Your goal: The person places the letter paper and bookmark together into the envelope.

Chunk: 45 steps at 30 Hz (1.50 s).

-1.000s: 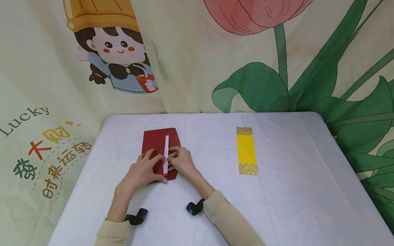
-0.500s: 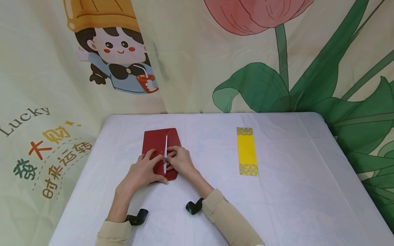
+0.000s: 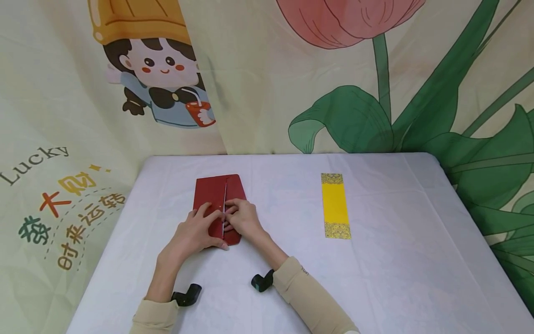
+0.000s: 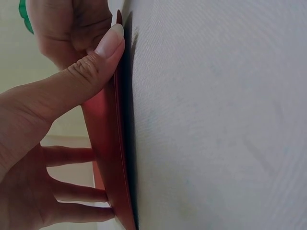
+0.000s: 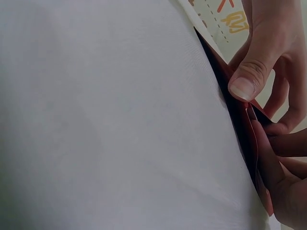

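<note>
A red envelope [image 3: 208, 190] lies on the table with its flap [image 3: 237, 188] turned out to the right. From its opening shows only a thin white edge of a card [image 3: 225, 188]. My left hand [image 3: 193, 232] holds the envelope, fingertips on its top and thumb at the near edge. In the left wrist view that thumb [image 4: 103, 50] presses the envelope's edge [image 4: 108, 129]. At the opening, the curled fingers of my right hand [image 3: 244, 218] pinch at the card's edge. The right wrist view shows both hands meeting there; the card is mostly hidden inside.
To the right, a yellow paper strip [image 3: 335, 199] with patterned ends lies flat on the white tablecloth [image 3: 396, 260]. A printed curtain [image 3: 258, 93] hangs behind the table. Black wrist cameras [image 3: 187, 295] sit on both forearms.
The white card has slid left into the envelope, its visible part narrowing from a wide strip to a thin line. My right fingers have shifted slightly left; the left hand stays put.
</note>
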Motion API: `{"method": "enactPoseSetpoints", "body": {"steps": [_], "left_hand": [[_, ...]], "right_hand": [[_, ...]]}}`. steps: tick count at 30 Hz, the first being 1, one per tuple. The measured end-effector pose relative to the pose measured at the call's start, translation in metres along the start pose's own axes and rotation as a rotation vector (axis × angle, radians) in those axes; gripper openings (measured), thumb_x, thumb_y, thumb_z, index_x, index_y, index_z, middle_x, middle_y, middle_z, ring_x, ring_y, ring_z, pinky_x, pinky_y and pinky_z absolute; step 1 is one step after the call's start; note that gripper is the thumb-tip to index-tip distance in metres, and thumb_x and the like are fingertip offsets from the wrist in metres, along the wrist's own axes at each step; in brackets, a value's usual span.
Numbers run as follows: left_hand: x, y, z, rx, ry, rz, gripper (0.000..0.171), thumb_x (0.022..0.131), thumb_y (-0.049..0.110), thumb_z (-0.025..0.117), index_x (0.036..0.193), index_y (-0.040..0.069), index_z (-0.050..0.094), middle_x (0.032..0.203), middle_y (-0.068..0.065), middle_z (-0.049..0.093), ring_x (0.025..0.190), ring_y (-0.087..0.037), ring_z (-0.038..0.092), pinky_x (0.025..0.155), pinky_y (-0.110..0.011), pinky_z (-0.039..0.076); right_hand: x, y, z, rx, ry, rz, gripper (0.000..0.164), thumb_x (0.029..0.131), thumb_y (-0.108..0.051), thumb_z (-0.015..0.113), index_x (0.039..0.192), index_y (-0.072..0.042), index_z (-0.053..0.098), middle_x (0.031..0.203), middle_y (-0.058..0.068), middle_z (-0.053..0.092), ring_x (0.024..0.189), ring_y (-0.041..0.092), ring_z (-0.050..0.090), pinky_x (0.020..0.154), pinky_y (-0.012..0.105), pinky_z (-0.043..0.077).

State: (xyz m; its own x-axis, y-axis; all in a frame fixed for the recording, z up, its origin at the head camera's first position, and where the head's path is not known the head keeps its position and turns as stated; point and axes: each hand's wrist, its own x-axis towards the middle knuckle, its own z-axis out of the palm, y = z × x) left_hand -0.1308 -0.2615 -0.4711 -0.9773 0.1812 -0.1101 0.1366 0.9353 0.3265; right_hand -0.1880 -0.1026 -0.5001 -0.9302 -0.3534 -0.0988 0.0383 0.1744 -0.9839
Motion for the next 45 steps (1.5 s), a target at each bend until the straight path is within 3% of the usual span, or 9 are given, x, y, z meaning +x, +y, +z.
{"method": "enactPoseSetpoints", "body": {"steps": [15, 21, 26, 33, 37, 41, 45], "left_hand": [[-0.001, 0.000, 0.000, 0.003, 0.020, 0.009, 0.075, 0.069, 0.053, 0.092, 0.130, 0.020, 0.062, 0.152, -0.028, 0.040, 0.132, -0.062, 0.040, 0.085, -0.076, 0.049], [-0.002, 0.001, 0.000, -0.001, 0.018, 0.002, 0.072, 0.069, 0.052, 0.092, 0.127, 0.021, 0.063, 0.152, -0.028, 0.040, 0.131, -0.061, 0.040, 0.085, -0.075, 0.049], [-0.002, 0.002, 0.000, -0.009, 0.023, 0.004, 0.071, 0.069, 0.052, 0.093, 0.125, 0.021, 0.063, 0.150, -0.027, 0.041, 0.130, -0.060, 0.041, 0.085, -0.074, 0.051], [-0.001, 0.003, 0.000, -0.023, 0.023, -0.004, 0.069, 0.067, 0.050, 0.094, 0.122, 0.023, 0.064, 0.149, -0.027, 0.042, 0.130, -0.059, 0.041, 0.084, -0.072, 0.052], [-0.001, 0.003, 0.000, -0.027, 0.024, -0.006, 0.068, 0.067, 0.050, 0.094, 0.121, 0.023, 0.064, 0.149, -0.027, 0.043, 0.130, -0.059, 0.040, 0.085, -0.071, 0.052], [-0.001, 0.003, -0.001, -0.032, 0.020, 0.001, 0.066, 0.067, 0.050, 0.094, 0.120, 0.024, 0.064, 0.149, -0.026, 0.042, 0.129, -0.060, 0.041, 0.084, -0.072, 0.052], [-0.001, 0.003, -0.001, -0.033, 0.011, -0.001, 0.065, 0.068, 0.050, 0.094, 0.119, 0.025, 0.063, 0.151, -0.026, 0.041, 0.130, -0.062, 0.039, 0.084, -0.073, 0.050]], "right_hand": [[0.003, 0.008, -0.004, 0.036, -0.021, -0.030, 0.034, 0.093, 0.009, 0.066, 0.127, 0.008, 0.066, 0.084, 0.016, 0.076, 0.059, 0.025, 0.075, 0.056, 0.030, 0.061], [-0.004, 0.003, -0.014, 0.057, -0.018, 0.008, 0.030, 0.095, 0.005, 0.066, 0.125, 0.008, 0.066, 0.087, 0.016, 0.077, 0.061, 0.025, 0.076, 0.058, 0.031, 0.062], [-0.010, -0.002, -0.029, 0.047, -0.008, -0.018, 0.027, 0.095, 0.006, 0.064, 0.122, 0.009, 0.067, 0.091, 0.021, 0.076, 0.064, 0.023, 0.075, 0.060, 0.034, 0.063], [-0.021, -0.007, -0.047, -0.033, 0.023, -0.036, 0.030, 0.094, 0.003, 0.067, 0.124, 0.005, 0.068, 0.091, 0.016, 0.076, 0.067, 0.028, 0.074, 0.063, 0.039, 0.064], [-0.026, -0.007, -0.061, -0.117, 0.044, -0.064, 0.030, 0.094, 0.000, 0.068, 0.124, 0.003, 0.070, 0.091, 0.017, 0.076, 0.065, 0.031, 0.072, 0.060, 0.029, 0.059], [-0.030, -0.008, -0.085, -0.276, 0.110, -0.087, 0.030, 0.093, -0.005, 0.070, 0.122, 0.001, 0.072, 0.089, 0.011, 0.075, 0.065, 0.020, 0.070, 0.061, 0.020, 0.050], [-0.032, -0.011, -0.114, -0.386, 0.208, -0.060, 0.029, 0.093, -0.010, 0.073, 0.121, -0.003, 0.074, 0.091, 0.007, 0.073, 0.073, 0.015, 0.068, 0.069, 0.025, 0.055]]}}
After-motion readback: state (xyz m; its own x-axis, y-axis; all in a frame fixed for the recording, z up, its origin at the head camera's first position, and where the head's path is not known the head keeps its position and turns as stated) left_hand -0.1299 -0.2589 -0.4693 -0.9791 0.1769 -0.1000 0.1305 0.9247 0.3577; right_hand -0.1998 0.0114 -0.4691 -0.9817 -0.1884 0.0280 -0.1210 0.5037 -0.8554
